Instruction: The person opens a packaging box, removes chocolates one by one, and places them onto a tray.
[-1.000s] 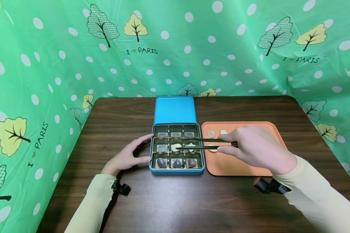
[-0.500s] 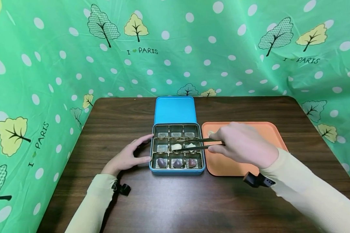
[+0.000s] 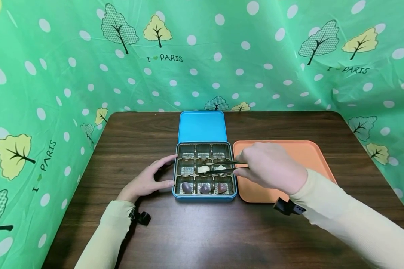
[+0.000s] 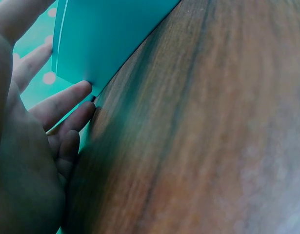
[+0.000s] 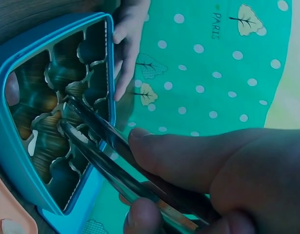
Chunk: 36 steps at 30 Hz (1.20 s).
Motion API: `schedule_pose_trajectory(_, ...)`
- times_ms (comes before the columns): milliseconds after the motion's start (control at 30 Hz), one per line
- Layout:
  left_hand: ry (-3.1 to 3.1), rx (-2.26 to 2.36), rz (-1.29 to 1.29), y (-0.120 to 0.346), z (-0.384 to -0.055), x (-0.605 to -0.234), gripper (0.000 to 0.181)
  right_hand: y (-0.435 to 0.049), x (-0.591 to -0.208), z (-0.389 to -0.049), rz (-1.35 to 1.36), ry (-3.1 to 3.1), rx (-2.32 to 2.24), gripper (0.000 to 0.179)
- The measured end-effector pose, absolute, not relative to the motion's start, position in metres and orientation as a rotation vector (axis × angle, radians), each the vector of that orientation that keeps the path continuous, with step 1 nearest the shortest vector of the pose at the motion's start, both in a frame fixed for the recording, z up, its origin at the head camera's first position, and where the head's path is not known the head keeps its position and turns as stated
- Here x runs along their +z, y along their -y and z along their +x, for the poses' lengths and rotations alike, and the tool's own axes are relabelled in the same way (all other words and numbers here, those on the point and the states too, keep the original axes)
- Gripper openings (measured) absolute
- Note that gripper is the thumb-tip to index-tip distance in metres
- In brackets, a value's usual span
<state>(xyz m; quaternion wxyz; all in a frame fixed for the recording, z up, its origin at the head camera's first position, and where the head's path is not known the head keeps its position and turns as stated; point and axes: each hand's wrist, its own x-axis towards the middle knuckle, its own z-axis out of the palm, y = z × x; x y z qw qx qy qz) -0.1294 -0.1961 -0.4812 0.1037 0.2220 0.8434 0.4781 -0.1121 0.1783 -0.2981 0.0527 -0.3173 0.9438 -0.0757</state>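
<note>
A blue tin (image 3: 203, 199) holds a divided insert; several dark purple stones (image 3: 205, 188) lie in its front row. One pale, shell-like piece (image 3: 203, 169) sits in the middle compartment, another white piece (image 3: 220, 169) in the compartment right of it. My right hand (image 3: 271, 164) pinches long dark tweezers (image 3: 225, 170) between thumb and fingers. Their tips reach into the middle compartment, slightly apart, on either side of the pale piece. My left hand (image 3: 148, 183) rests beside the tin, thumb and index fingertip at its left wall, fingers loosely extended in the left wrist view.
An orange tray (image 3: 299, 157) stands right of the tin, partly covered by my right hand. Pale pieces (image 5: 12, 226) on it show in the right wrist view. The blue lid (image 3: 202, 127) lies behind the tin on the dark wooden table (image 3: 202, 239).
My right hand has moved left, taking the tweezers closer over the tin. Their tips have gone down around the pale piece, which looks tilted now. The left hand stays put.
</note>
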Motion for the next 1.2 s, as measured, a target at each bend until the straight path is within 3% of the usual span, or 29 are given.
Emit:
schedule_pose_trajectory(433, -2.496, 1.396, 0.682, 0.195, -0.130, -0.479, 0.082, -0.173, -0.303, -0.111, -0.965, -2.898, -0.166, 0.030)
schedule_pose_trajectory(800, -2.497, 1.394, 0.680, 0.196, -0.130, -0.481, 0.082, -0.176, -0.303, -0.109, -0.911, -2.881, -0.197, 0.021)
schedule_pose_trajectory(1000, -2.499, 1.394, 0.673, 0.196, -0.131, -0.481, 0.082, -0.180, -0.304, -0.108, -0.953, -2.897, -0.245, 0.007)
schedule_pose_trajectory(1200, -2.500, 1.391, 0.670, 0.197, -0.129, -0.481, 0.082, -0.183, -0.305, -0.106, -0.988, -2.932, -0.260, 0.016)
